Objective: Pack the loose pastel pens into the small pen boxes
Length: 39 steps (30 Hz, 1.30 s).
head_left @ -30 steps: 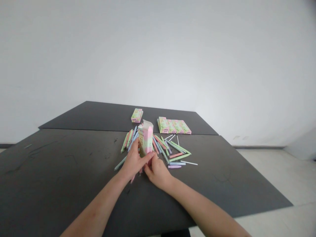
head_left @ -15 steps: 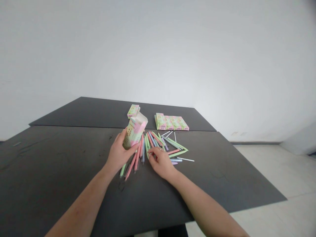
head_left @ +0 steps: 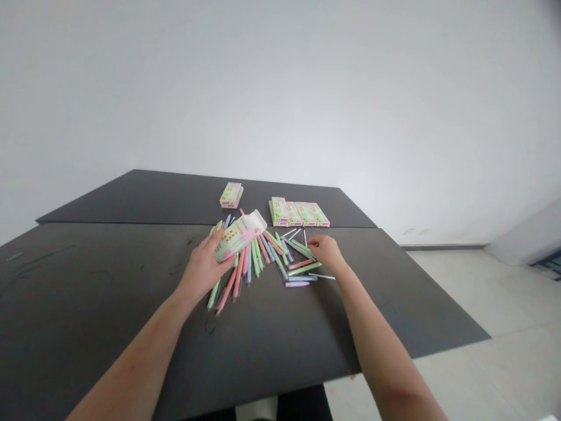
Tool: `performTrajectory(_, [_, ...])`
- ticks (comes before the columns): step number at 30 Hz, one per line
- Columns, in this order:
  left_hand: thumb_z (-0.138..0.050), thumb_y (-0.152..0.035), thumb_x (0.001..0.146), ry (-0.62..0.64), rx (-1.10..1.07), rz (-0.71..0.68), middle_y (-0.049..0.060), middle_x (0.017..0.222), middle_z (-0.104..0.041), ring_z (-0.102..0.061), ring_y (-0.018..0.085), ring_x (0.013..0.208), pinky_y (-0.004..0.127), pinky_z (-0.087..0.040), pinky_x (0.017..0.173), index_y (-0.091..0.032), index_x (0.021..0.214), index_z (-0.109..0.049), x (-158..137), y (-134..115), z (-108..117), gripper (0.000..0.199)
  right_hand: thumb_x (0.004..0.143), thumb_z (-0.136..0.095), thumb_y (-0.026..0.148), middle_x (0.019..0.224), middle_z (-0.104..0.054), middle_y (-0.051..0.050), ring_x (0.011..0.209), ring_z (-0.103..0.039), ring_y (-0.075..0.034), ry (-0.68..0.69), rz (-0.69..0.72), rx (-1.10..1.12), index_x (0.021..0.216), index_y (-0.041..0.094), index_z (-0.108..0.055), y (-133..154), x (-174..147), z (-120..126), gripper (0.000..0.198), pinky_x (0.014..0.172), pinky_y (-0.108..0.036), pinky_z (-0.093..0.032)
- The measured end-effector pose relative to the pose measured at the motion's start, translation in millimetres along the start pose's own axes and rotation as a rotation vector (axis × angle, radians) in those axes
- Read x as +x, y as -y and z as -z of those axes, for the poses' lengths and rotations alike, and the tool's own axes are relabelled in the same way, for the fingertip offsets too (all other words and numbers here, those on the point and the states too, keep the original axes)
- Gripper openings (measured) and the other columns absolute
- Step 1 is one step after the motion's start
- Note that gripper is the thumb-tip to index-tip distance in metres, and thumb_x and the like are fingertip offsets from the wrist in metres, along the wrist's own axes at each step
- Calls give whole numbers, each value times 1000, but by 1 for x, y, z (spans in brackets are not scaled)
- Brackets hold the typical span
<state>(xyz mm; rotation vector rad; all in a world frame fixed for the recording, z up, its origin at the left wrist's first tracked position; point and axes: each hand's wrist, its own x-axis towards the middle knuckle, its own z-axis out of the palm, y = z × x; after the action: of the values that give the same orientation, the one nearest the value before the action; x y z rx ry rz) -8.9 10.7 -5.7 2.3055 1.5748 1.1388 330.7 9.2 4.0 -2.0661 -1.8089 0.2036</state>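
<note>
My left hand (head_left: 202, 266) grips a pink and green carton (head_left: 238, 238), which is tilted with its open white flap toward the upper right. Under and beside the carton lies a spread of pens (head_left: 244, 263) in red, green, blue and purple. My right hand (head_left: 326, 252) is at the right end of this spread, its fingers drawn together by the tips of some green pens (head_left: 302, 248). Whatever is between those fingertips is hidden. Close below it lie a red pen (head_left: 301, 264), a purple pen (head_left: 297, 284) and a thin white stick (head_left: 322, 276).
Farther back on the dark table (head_left: 109, 327) sits a small stack of cartons (head_left: 231, 195). A row of several matching cartons (head_left: 300, 214) lies to its right. A white wall (head_left: 280, 93) rises behind the table.
My right hand has moved right, from the middle of the pens to their right end. The carton in my left hand has tipped further over to the right.
</note>
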Motion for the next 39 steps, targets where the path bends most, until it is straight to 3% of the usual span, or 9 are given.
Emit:
performTrajectory(6, [-56,-37,81,2,56,-49,12,139,-52,-49,29,127,45,-40,106,-17,137,-43,0,1,-2,61,77,-66,29,86,-73,-8,84,-66,-22,73,45,-71,83,19,-77,3,-2,-14,16,73,-26,-44])
performTrajectory(17, [-56,-38,79,72,126,-84,14,134,-55,-51,30,125,47,-40,104,-18,131,-47,-3,6,-5,56,78,-62,23,89,-72,-13,90,-64,-24,63,50,-85,84,15,-74,4,-10,-23,15,79,-28,-43])
performTrajectory(24, [-57,-35,79,49,148,-101,13,133,-57,-52,30,123,47,-38,105,-19,131,-48,-1,9,-4,55,80,-59,26,78,-72,-5,74,-63,-18,63,74,45,82,18,-73,4,-16,-12,17,67,-25,-41])
performTrajectory(26, [-58,-34,79,32,152,-113,13,134,-56,-52,31,123,47,-38,105,-19,131,-48,-1,11,-4,56,82,-57,30,76,-71,-3,71,-63,-16,80,80,171,85,18,-73,3,-16,-8,20,65,-24,-41])
performTrajectory(32, [-58,-31,79,19,194,-124,13,136,-55,-52,30,123,48,-38,104,-18,133,-47,-1,15,-5,57,77,-64,41,77,-69,-2,69,-61,-14,263,111,846,81,15,-68,10,-22,0,27,71,-26,-45])
performTrajectory(39, [-56,-30,79,39,212,-135,13,140,-52,-48,31,127,48,-37,105,-18,136,-45,-2,12,-4,59,71,-75,43,74,-67,0,68,-60,-14,381,135,1103,80,16,-69,25,-32,4,28,69,-28,-50])
